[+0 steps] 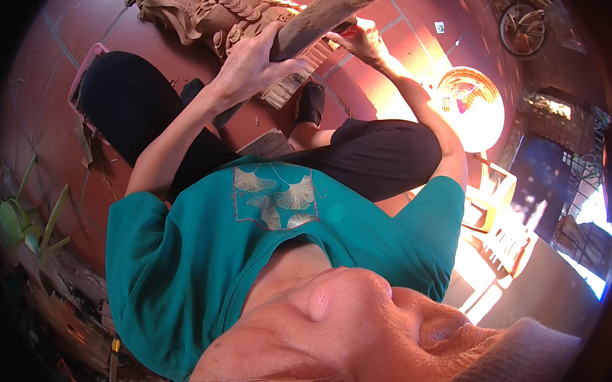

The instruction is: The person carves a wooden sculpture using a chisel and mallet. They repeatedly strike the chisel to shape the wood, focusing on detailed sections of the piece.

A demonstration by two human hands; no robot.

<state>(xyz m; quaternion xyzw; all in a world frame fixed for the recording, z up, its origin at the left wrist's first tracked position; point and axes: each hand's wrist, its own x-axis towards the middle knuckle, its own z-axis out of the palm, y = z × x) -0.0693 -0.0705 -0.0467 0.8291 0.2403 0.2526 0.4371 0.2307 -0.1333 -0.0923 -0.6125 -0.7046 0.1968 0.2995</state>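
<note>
A long piece of wood (327, 18), dark grey on its face with a paler tan edge, slants up to the right at the top of the view. My left hand (251, 70) is closed round its lower part, thumb laid across it and fingertips partly hidden behind. A dark end (230, 114) shows below my left wrist. My right hand (365, 44) is beside the wood's right side, fingers bent and pinched together near a small dark red thing that I cannot make out. Under the wood, a ridged pale wooden block (285, 91) lies on the floor between my feet.
A large brown carved wooden piece (199, 23) lies beyond my hands on the red tiled floor (78, 37). To the right are a bright round woven basket (471, 94), light wooden furniture (491, 191) and a wheel (523, 28). A green plant (14, 225) stands left.
</note>
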